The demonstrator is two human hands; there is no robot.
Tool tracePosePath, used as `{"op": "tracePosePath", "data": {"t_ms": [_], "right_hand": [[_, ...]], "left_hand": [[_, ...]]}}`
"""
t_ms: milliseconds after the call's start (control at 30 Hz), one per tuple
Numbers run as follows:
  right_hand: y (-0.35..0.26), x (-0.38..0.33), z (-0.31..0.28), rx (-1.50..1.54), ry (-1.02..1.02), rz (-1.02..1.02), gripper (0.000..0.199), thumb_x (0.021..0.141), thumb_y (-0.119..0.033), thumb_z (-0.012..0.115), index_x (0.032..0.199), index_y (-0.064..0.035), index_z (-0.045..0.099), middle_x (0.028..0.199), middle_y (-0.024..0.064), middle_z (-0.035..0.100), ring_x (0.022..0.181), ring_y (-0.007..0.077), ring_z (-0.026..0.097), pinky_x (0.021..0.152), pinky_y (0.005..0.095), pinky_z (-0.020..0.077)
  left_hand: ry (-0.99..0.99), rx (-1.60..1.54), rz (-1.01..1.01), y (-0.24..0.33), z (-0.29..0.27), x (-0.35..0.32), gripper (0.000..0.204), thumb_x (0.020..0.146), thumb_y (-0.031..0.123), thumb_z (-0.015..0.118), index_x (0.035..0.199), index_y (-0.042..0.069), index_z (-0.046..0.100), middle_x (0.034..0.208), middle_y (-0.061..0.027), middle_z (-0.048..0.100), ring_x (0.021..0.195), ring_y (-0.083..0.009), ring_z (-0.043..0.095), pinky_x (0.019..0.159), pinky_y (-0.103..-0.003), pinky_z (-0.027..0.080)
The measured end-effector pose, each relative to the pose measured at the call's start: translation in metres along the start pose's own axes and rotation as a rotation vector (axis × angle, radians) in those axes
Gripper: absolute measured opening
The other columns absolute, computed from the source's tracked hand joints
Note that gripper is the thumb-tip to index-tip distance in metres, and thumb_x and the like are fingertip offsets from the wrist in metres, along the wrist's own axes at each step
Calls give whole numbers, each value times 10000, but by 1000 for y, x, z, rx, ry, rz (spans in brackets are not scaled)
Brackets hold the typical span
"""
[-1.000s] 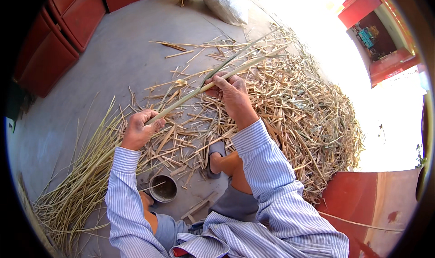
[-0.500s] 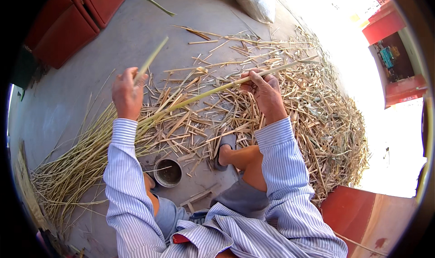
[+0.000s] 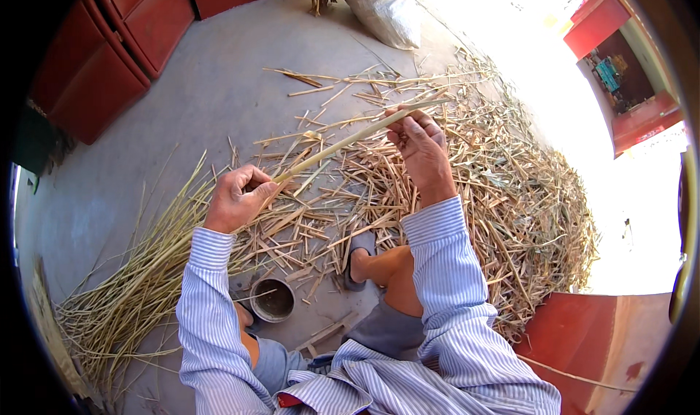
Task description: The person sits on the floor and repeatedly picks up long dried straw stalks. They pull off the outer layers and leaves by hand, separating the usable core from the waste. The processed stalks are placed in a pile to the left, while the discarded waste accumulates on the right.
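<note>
A long pale-green plant stalk (image 3: 337, 147) stretches between my two hands, slanting up to the right. My left hand (image 3: 239, 198) is closed in a pinch on its lower left part. Thumb and fingers of my right hand (image 3: 423, 151) grip it close to the other end, where a leafy tip sticks out past them. Beneath my left forearm lies a bundle of thin green stalks (image 3: 138, 291), fanning out to the lower left. Under and beyond my right hand spreads a heap of dry, cut stalk pieces and husks (image 3: 503, 211).
A round metal pot (image 3: 273, 300) with a thin stick across it stands between my left arm and my feet. Red padded seats (image 3: 149, 21) line the far left. A whitish sack (image 3: 383, 10) is at the back, and a red box-like surface (image 3: 565, 342) at the lower right.
My left hand has come down and right and now pinches the stalk; the leaf strip it held is gone from it. The loose strip in the air has gone from view.
</note>
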State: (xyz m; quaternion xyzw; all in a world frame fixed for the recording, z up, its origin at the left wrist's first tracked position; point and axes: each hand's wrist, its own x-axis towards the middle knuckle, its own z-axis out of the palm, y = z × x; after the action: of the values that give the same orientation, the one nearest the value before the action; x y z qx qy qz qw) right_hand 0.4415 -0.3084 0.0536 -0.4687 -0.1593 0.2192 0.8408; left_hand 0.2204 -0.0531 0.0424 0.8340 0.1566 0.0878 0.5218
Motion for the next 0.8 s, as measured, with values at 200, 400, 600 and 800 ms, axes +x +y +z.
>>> {"op": "tracePosePath", "data": {"t_ms": [200, 400, 600, 800], "right_hand": [[1, -5, 1, -149, 45, 12, 215, 982, -169, 553, 1097, 9, 588, 1021, 134, 697, 896, 159, 679, 784, 268, 553], [21, -16, 38, -364, -72, 78, 266, 967, -199, 556, 1060, 49, 585, 925, 148, 701, 820, 186, 708, 754, 295, 588], [26, -15, 48, -362, -10, 112, 257, 975, -193, 565, 1055, 51, 583, 924, 141, 702, 795, 187, 713, 724, 286, 592], [39, -5, 21, -419, 142, 219, 235, 974, -181, 589, 1011, 51, 593, 845, 123, 679, 712, 161, 688, 666, 270, 596]], "left_hand": [[-28, 83, 82, -1, 9, -9, 216, 821, 167, 768, 936, 12, 671, 773, -63, 671, 683, -156, 616, 648, -302, 485], [507, 534, 556, 10, 65, -8, 268, 765, 213, 792, 961, 69, 681, 772, -78, 650, 708, -264, 603, 637, -398, 448], [521, 355, 446, 16, 56, -6, 211, 765, 206, 803, 899, 70, 713, 748, -62, 648, 679, -242, 581, 634, -383, 441], [811, -259, 211, 47, -2, -3, 200, 879, 211, 726, 951, 34, 669, 769, -66, 659, 698, -200, 605, 658, -323, 481]]}}
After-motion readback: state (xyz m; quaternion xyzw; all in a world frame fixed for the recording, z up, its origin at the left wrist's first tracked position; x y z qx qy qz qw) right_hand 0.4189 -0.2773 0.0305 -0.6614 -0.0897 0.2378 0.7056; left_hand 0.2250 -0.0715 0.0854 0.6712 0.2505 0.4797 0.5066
